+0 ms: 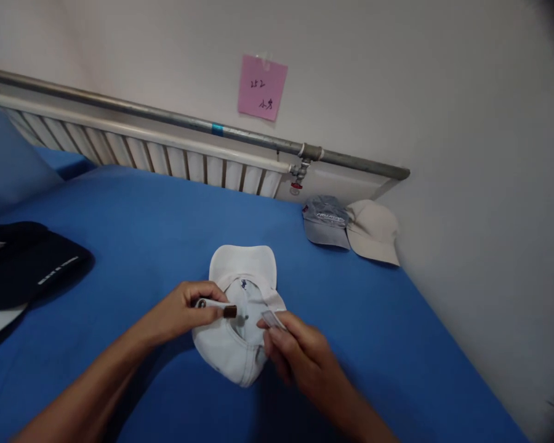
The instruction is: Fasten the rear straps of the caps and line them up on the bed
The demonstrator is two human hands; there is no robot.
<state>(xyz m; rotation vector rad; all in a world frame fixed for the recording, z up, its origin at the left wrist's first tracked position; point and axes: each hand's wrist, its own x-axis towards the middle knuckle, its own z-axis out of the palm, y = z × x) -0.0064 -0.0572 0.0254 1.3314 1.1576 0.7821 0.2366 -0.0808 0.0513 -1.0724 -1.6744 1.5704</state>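
Observation:
A white baseball cap (221,351) lies on the blue surface in front of me, its brim pointing away and its inside partly showing. A small dark emblem is visible within the opening. My left hand (189,311) pinches one end of the cap's back strap, which has a dark brown tip and a round metal piece. On the other side, my right hand (298,347) grips a pale strap end between thumb and fingers. The two strap ends are apart, with the cap's opening between them.
A grey cap (325,221) and a beige cap (373,229) sit against the wall at the right. Dark caps (32,264) lie at far left, over a white brim. Behind the blue surface (166,215) run a radiator (175,161), a metal pipe (166,117) and a red-handled valve (297,185).

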